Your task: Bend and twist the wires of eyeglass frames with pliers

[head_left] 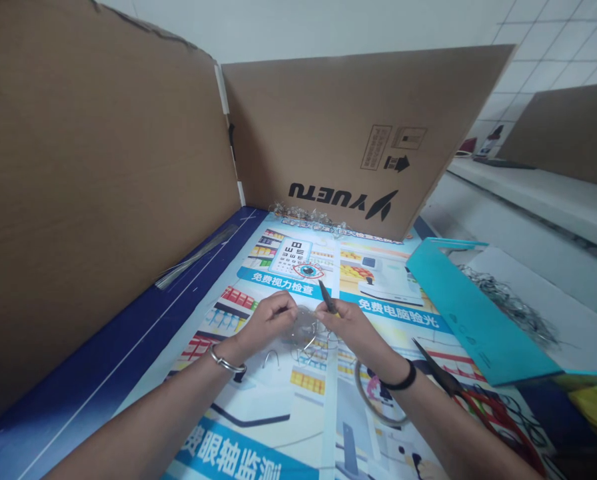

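Near the middle of the printed sheet, my left hand [273,316] is closed in a pinch at the edge of a clear, roundish plastic piece [306,327]. Thin bent wire shows around that piece, but its exact join is blurred. My right hand [348,323] is closed around pliers, whose dark pointed jaws [327,296] stick up and away from me; their handles are hidden in the palm. The right fingertips are close to the clear piece's right edge. A curved wire [272,360] lies on the sheet below my left hand.
Cardboard panels [328,127] stand left and behind. Small clear wire pieces [308,215] lie along the back panel. A turquoise box [468,313] at right holds many thin wires [511,307]. Red-handled scissors [446,373] and a tape-like ring [363,393] lie by my right forearm.
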Tool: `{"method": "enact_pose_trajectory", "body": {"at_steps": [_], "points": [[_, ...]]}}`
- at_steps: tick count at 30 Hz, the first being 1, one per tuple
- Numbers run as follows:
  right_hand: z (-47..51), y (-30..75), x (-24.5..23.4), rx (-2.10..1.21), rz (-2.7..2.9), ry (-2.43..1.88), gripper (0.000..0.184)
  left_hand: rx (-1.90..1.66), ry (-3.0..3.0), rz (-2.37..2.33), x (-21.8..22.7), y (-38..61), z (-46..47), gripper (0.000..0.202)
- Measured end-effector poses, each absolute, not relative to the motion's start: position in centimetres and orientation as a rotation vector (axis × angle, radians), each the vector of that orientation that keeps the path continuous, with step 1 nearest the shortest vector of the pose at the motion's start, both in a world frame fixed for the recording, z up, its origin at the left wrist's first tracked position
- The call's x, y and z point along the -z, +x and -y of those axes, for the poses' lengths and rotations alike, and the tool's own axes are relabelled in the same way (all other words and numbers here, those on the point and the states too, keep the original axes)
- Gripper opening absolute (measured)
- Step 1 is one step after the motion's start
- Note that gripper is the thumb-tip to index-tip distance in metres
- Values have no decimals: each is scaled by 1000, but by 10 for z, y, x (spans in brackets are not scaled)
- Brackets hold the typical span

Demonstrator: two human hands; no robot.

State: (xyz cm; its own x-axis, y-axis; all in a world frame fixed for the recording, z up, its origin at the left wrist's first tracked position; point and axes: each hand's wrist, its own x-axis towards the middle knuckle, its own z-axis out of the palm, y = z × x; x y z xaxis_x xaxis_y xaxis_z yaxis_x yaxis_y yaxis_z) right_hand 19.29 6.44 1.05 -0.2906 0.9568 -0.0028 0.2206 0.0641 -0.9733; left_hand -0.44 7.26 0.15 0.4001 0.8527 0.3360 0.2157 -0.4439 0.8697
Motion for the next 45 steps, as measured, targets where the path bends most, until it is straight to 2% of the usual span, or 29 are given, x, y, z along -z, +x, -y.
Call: {"method": "enact_pose_trajectory", "body": {"at_steps": [8,26,36,45], "points": [[-64,193,-10,-1291,1592,-1213,27,-1058,1878,-903,0,-5,-73,24],[-66,195,-7,-1368,1459,-1189,24,-1126,1843,-947,-2,-4,-72,12],[-66,196,-7,-1349,1475,-1190,24,-1170,1846,-971,0,-3,-71,16],[-66,196,-10,-1355,1508,-1170,28,-1112,1842,-1002,0,-2,-72,11]]}}
